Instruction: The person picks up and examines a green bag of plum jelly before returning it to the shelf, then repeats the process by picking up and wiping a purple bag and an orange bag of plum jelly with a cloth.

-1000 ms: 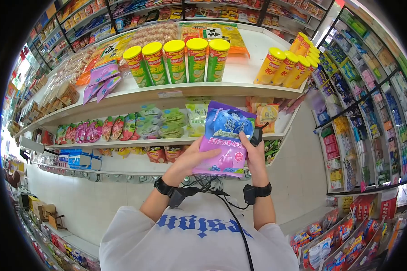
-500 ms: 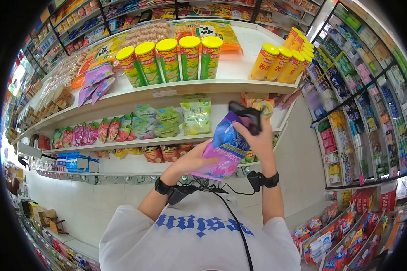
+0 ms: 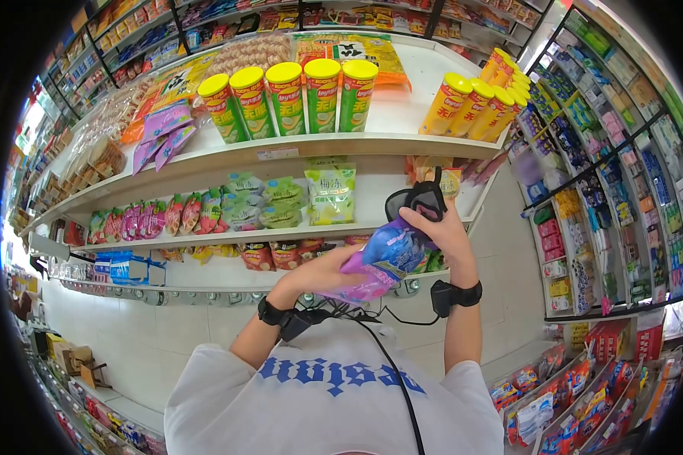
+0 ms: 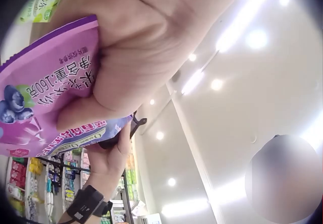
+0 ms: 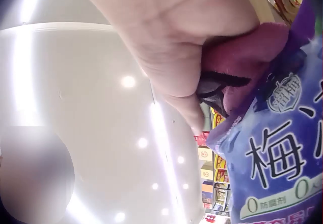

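A blue and purple snack bag (image 3: 393,254) with blueberry pictures is tilted in front of the chest. My left hand (image 3: 328,269) grips its lower left side, the thumb lying across the printed front (image 4: 45,95). At the bag's upper right end my right hand (image 3: 449,231) grips a black item (image 3: 419,202) with two rounded dark panels, rather like glasses. In the right wrist view the thumb of my right hand (image 5: 171,57) bends over a black strap (image 5: 222,85) and a maroon surface (image 5: 247,52), close beside the bag's top edge. The fingers behind are hidden.
A white shelf (image 3: 228,154) stands in front, with green canisters (image 3: 288,102) and yellow canisters (image 3: 444,106) on top. Green snack bags (image 3: 331,193) line the level below. Hanging goods fill a rack (image 3: 599,182) at the right. Black cables (image 3: 391,356) run over the shirt.
The bag has turned from facing up to tilted and bunched. My right hand has moved right and up off its front, and the black item now shows above the bag.
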`<state>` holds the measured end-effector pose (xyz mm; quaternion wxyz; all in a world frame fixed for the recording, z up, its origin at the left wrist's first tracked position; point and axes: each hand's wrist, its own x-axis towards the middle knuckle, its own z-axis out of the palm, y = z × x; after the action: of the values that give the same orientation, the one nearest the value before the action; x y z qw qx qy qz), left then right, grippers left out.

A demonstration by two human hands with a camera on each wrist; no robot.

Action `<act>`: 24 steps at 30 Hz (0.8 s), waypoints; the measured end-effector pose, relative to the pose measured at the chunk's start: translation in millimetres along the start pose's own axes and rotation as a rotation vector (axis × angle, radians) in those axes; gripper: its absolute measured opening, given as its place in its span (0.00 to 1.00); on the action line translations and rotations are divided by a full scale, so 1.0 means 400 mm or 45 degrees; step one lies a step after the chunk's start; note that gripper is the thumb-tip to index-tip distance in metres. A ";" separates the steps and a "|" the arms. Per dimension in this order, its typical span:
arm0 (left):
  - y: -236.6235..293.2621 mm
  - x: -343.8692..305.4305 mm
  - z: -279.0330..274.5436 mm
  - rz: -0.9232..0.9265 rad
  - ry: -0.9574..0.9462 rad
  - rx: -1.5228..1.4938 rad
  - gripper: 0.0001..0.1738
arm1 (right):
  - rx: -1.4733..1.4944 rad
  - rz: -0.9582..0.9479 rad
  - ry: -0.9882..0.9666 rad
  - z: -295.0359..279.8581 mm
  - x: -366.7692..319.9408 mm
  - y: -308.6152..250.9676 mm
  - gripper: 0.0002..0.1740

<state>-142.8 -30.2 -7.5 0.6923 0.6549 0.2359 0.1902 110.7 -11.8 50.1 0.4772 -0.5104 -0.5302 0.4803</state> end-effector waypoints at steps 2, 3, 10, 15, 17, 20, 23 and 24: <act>0.011 0.003 0.005 -0.014 0.004 -0.013 0.36 | 0.024 -0.013 0.078 0.001 -0.007 0.003 0.18; 0.012 0.007 0.009 0.000 0.039 -0.045 0.37 | -0.069 -0.068 0.105 0.001 -0.006 0.003 0.18; -0.009 0.036 0.015 -0.029 0.054 -0.110 0.41 | -0.337 -0.281 0.275 -0.002 0.021 0.062 0.18; 0.034 0.025 0.010 -0.038 -0.048 -0.249 0.44 | -0.301 -0.309 0.314 -0.013 0.030 0.091 0.16; 0.037 0.027 0.012 -0.070 -0.094 -0.334 0.45 | -0.324 -0.356 0.355 -0.004 0.026 0.089 0.13; 0.015 0.037 0.020 -0.066 -0.018 -0.440 0.46 | -0.292 -0.550 0.680 -0.003 0.042 0.109 0.13; 0.048 0.046 0.034 -0.049 0.151 -0.476 0.47 | -0.578 -0.659 0.671 0.018 0.022 0.073 0.14; 0.043 0.052 0.036 -0.051 0.195 -0.493 0.48 | -0.732 -0.756 0.658 0.032 0.016 0.066 0.15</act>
<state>-116.7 -28.8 8.4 0.7889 0.4885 0.2598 0.2675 100.1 -5.4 22.7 0.5493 -0.5509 -0.6282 0.0150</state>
